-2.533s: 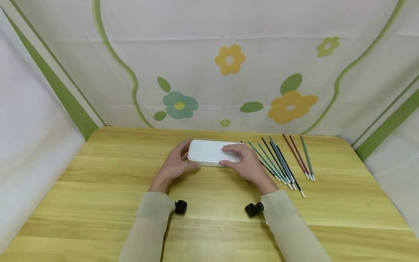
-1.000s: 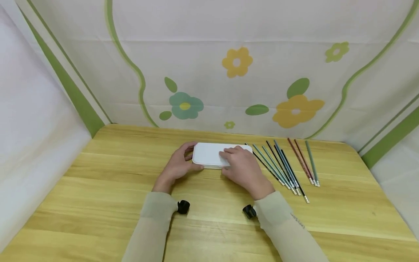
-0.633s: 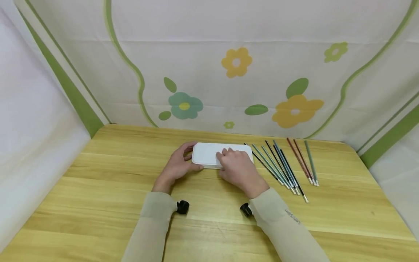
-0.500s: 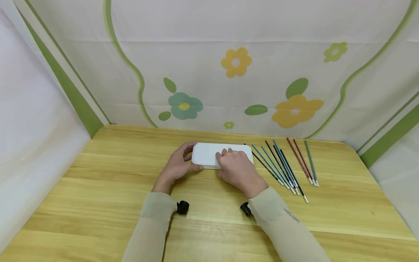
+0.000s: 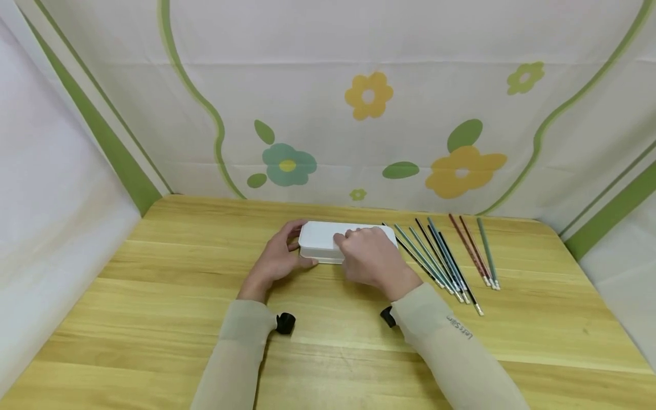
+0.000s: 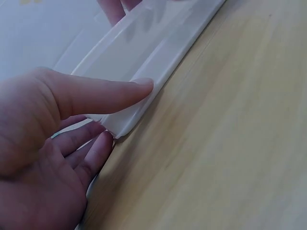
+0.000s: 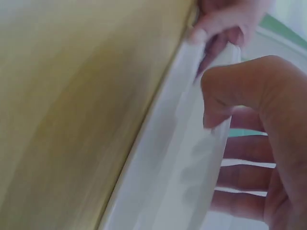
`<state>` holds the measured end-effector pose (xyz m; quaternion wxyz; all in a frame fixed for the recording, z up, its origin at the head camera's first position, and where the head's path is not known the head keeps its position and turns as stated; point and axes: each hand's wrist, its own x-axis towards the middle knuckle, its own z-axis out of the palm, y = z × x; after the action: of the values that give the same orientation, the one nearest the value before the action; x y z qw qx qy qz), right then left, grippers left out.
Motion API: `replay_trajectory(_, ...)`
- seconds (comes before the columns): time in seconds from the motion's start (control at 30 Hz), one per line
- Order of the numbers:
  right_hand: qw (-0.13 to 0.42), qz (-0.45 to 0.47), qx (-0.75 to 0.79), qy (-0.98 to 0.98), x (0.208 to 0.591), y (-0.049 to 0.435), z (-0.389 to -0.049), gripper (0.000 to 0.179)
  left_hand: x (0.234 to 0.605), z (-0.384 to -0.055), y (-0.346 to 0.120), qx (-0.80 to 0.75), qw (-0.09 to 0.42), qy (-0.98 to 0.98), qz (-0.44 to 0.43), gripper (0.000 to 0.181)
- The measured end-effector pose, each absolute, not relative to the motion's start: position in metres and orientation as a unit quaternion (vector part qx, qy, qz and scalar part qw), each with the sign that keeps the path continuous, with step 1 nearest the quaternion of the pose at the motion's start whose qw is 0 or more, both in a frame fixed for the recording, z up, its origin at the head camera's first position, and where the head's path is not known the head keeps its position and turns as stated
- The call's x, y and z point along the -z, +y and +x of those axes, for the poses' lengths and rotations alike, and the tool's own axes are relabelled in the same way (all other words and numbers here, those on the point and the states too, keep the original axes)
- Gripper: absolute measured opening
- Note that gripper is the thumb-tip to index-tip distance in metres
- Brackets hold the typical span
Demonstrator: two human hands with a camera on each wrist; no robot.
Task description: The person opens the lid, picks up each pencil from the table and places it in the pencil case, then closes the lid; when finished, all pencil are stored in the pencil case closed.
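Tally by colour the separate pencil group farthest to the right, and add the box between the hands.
Reddish pencils: 2
Green pencil: 1
White box: 1
Total: 4

Case on the table, pencils toward three o'clock.
Left hand at the case's nine-o'clock end, right hand over its four-o'clock part; most pencils fan out just beside it at three o'clock, three outer pencils lying farther that way; a cloth hangs at twelve, behind the table's far edge.
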<state>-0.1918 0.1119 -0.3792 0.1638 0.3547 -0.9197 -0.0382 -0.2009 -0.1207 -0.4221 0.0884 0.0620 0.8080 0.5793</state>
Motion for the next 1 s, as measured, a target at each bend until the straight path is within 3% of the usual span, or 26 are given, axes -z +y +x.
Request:
replay_trajectory(0.17,0.186,0.317,-0.072,-0.927,0.382,0.130,-0.194,0.021,0.422,-0.201,-0.122,-0.585,0.092,0.803,0.061,0.095)
replay_trajectory(0.53,0.128,0.208,-0.346,-0.906,0.394,0.161,-0.200,0.031,0.421,-0.200,-0.120,-0.591,0.096,0.800,0.048,0.100)
replay_trajectory(1.0,0.079,0.079,-0.428,-0.897,0.394,0.193,-0.206,0.042,0.421,-0.202,-0.122,-0.580,0.102,0.807,0.046,0.104)
